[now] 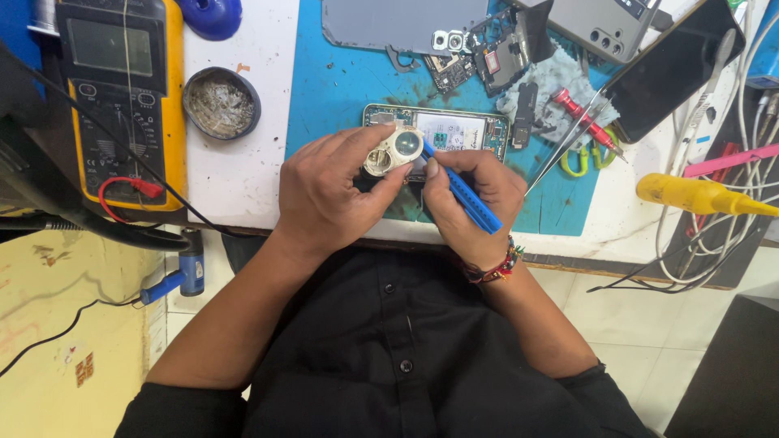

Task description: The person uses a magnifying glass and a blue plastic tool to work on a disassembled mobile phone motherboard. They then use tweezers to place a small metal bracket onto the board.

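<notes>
My left hand (329, 195) holds a small white camera-lens module (393, 151) between thumb and fingers, just above the near edge of the bench. My right hand (469, 203) grips a blue plastic pry tool (471, 203), its tip touching the module's right side. Right behind both hands lies an opened phone body (458, 130) with its inner parts showing, on a blue work mat (333, 81).
A yellow multimeter (122, 97) with red and black leads lies at the left, beside a round tin (221, 101). Phone backs, loose boards, tweezers (568, 138), a red screwdriver (580, 118), a dark phone (673, 69), a yellow tool (690, 195) and white cables crowd the right.
</notes>
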